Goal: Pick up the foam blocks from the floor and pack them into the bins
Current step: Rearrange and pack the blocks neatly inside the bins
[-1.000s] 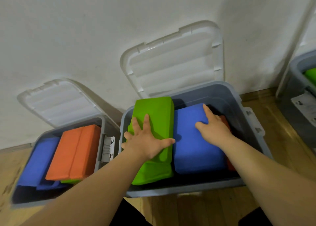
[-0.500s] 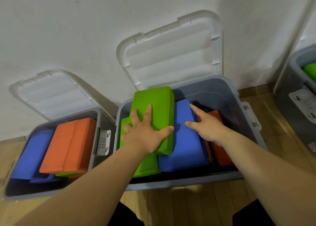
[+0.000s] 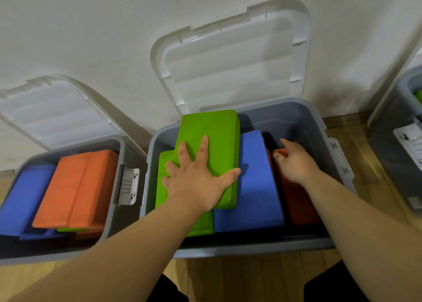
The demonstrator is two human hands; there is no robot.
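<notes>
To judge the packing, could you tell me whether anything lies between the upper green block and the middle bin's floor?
Yes: a second green block lies under the upper green block, which the left hand presses, keeping it off the floor of the middle bin.

Upper green rectangular foam block (image 3: 212, 139): matt, fine-grained foam, no shine. The lower green foam block (image 3: 163, 176) has the same finish. Blue rectangular foam block (image 3: 253, 187) & dark orange foam block (image 3: 296, 201): also matt foam, soft-looking, edges slightly rounded. Middle grey plastic bin (image 3: 251, 249): smooth moulded plastic, dull sheen on rim. Its white ribbed plastic lid (image 3: 233, 62): smooth, faint gloss. Left grey plastic bin (image 3: 45, 256) w/ white plastic latch (image 3: 129, 185): same smooth plastic. Wooden plank floor (image 3: 251, 279): varnished, light gloss, grain visible. White wall (image 3: 91, 27): matt, slightly rough.
</notes>
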